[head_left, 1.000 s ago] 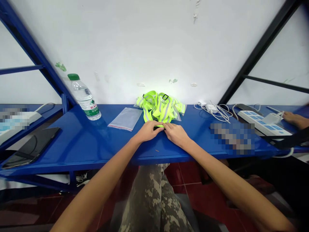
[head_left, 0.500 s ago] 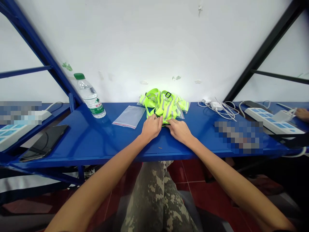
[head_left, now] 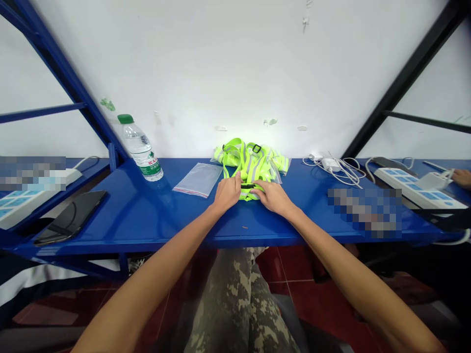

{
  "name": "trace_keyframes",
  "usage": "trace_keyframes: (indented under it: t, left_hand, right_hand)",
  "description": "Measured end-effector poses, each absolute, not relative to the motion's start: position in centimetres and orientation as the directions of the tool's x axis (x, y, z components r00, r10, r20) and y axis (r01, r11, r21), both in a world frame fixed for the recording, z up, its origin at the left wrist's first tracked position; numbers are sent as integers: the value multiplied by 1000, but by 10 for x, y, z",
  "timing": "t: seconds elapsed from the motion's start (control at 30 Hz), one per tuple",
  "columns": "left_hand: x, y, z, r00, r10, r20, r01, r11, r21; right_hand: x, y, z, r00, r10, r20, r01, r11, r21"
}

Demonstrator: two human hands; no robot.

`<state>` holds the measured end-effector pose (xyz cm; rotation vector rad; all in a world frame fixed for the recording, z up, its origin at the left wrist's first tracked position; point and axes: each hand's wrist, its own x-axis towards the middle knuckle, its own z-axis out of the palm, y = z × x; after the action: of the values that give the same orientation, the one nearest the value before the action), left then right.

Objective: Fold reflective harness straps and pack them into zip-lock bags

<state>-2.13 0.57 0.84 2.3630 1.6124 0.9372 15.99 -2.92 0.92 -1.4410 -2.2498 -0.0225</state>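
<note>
Neon-yellow reflective straps (head_left: 253, 169) with grey stripes lie bunched at the back middle of the blue table, some over clear plastic. A black slide buckle (head_left: 256, 148) sits on top of the pile. At the pile's near end, my left hand (head_left: 227, 192) is closed on the straps from the left, thumb up. My right hand (head_left: 273, 195) grips the same end from the right, fingers curled. Between the two hands a black buckle piece (head_left: 248, 186) shows on the strap. The fingertips are partly hidden by the webbing.
Left of my hands lies a flat clear zip bag (head_left: 198, 179), with a water bottle (head_left: 142, 149) behind it. A phone (head_left: 71, 215) rests at the left edge. White cables and a charger (head_left: 331, 164) lie right, near a power strip (head_left: 419, 186) and another person's hand (head_left: 461, 177).
My hands have drawn slightly apart, and the black buckle piece and strap end between them now show more. The view has shifted a little.
</note>
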Motion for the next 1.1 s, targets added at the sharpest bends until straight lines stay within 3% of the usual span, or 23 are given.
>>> trace_keyframes:
  t: [0.3,0.53,0.83,1.1]
  left_hand:
    - [-19,2,12,173,921,350,920,-278,276]
    - [-15,1,13,140,945,296,949,-214,233]
    - [-13,-2,10,221,866,449,924,-333,189]
    - [-9,-2,12,232,906,355,954,-283,99]
  right_hand:
    - [161,-22,-1,-372,857,357,770,500,-397]
    - [157,-18,-5,-330,857,395,757,490,-431]
    - [152,-25,-4,-346,830,437,834,485,-261]
    - [150,-21,-5,-429,719,547,833,548,-67]
